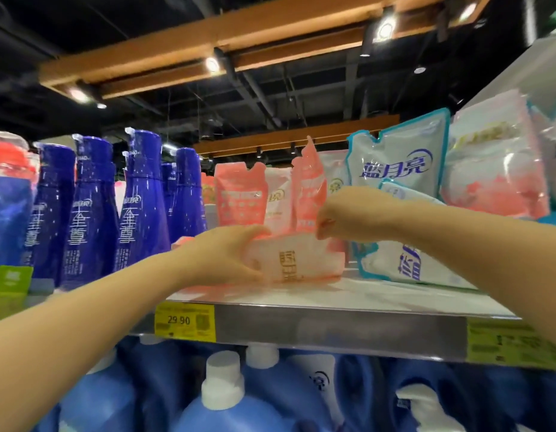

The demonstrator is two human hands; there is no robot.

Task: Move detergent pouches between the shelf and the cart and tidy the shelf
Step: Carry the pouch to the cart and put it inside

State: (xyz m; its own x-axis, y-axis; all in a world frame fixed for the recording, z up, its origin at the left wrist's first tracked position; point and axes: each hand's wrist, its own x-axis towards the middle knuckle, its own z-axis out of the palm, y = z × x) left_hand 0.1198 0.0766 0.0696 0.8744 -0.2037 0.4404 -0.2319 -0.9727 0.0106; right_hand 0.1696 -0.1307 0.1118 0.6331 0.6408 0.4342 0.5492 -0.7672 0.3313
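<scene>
Now both hands work one pink-and-white pouch (297,260) lying on its side at the shelf (348,332) front. The left hand (227,257) grips its left end; the right hand (345,213) pinches its top edge. Best raised evenly, without knocking the upright pouches (239,194) behind.

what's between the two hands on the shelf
In the head view, a pink detergent pouch lying on its side: the left hand grips one end, the right hand pinches its upper edge.

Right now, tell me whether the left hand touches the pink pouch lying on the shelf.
Touching. Head view: the left hand grips the lying pink pouch, thumb on top.
</scene>
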